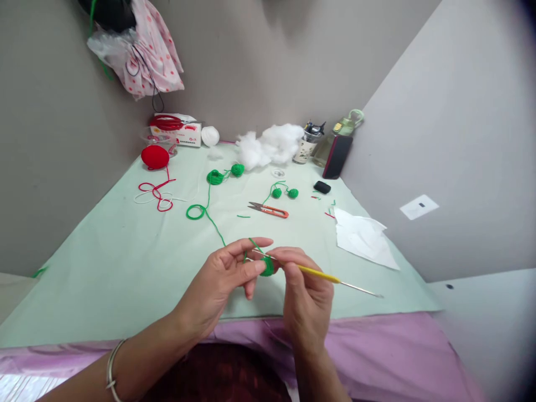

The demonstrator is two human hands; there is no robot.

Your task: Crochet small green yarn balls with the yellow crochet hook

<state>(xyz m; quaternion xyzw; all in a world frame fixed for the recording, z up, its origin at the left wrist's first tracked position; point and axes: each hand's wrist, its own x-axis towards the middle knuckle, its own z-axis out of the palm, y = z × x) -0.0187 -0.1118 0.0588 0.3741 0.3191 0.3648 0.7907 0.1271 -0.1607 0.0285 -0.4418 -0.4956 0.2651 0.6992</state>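
Observation:
Between thumb and fingers, my left hand point(228, 268) pinches a small green crochet piece point(267, 267). Green yarn point(215, 226) runs from the table up over its raised index finger. My right hand point(307, 290) grips a crochet hook point(318, 273) by its yellow handle. The hook's thin metal tip meets the green piece, though the exact stitch is too small to make out. Its other metal end points to the lower right. Beyond my hands lie orange-handled thread snips point(270, 210) and two small green crocheted balls point(285, 193) joined by yarn.
Green yarn bundles point(215, 177), white stuffing point(272, 146) and a red yarn ball point(155, 157) sit toward the back. A pen cup point(305, 149), green bottle point(326, 148) and leaning phone point(338, 157) stand at the back right. White paper point(364, 237) lies on the right.

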